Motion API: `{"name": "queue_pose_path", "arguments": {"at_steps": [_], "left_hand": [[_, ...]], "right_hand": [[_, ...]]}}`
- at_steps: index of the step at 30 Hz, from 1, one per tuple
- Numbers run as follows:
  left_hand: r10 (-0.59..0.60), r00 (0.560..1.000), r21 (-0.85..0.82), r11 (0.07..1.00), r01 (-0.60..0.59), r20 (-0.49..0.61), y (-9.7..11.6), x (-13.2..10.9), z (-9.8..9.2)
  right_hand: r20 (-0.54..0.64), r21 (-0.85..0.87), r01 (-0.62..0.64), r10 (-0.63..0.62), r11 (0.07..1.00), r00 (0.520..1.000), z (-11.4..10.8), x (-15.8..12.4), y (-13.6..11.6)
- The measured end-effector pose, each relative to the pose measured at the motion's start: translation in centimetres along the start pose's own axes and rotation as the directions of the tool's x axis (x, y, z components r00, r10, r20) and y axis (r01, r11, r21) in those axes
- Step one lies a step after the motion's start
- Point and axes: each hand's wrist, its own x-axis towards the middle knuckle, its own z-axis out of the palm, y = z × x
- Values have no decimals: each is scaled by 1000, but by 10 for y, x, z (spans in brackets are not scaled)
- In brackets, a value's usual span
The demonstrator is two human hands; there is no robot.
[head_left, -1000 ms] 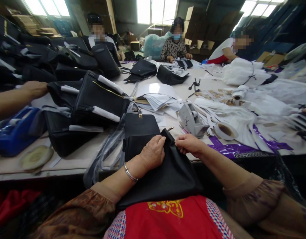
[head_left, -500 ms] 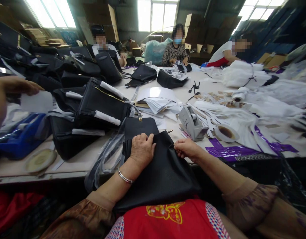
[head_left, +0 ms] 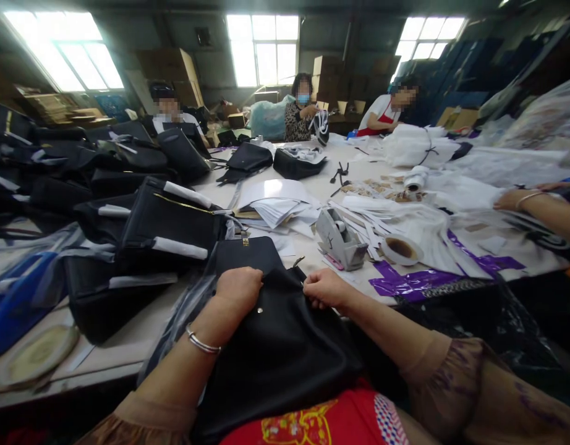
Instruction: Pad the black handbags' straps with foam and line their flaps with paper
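A black handbag [head_left: 285, 346] leans from my lap against the table edge, its flap [head_left: 248, 254] with a gold clasp [head_left: 245, 240] laid back toward the table. My left hand [head_left: 238, 290] is closed on the bag's upper edge at the left, fingertips partly hidden. At the right upper corner, my right hand [head_left: 326, 288] pinches the bag's edge near a small zipper end [head_left: 298, 262]. A small metal stud [head_left: 259, 311] shows on the front between my hands.
Wrapped black bags [head_left: 169, 222] crowd the left, beside a blue tape dispenser [head_left: 20, 296]. A grey tape dispenser [head_left: 340, 241], paper sheets [head_left: 276, 198] and purple tape [head_left: 405, 281] lie ahead. Co-workers sit across; another person's hand [head_left: 517, 199] reaches in at right.
My left hand has gone from lying flat on the bag to gripping its edge, uncovering the stud. My view has shifted. A co-worker's hand left the left side; another appears at right.
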Motion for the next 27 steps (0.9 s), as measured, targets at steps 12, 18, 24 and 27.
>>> {"name": "queue_pose_path", "arguments": {"at_steps": [12, 18, 24, 27], "left_hand": [[82, 980, -148, 983, -110, -180, 23, 8, 5], [118, 993, -793, 602, -97, -32, 14, 51, 3], [219, 972, -858, 480, -182, -84, 16, 63, 9], [211, 966, -845, 480, -235, -149, 21, 61, 21]], "right_hand": [[-184, -306, 135, -197, 942, 963, 13, -7, -1], [-233, -309, 134, -211, 941, 949, 15, -6, 1], [-262, -177, 169, -212, 970, 941, 17, -4, 8], [-208, -123, 145, -168, 982, 964, 17, -7, 9]]}}
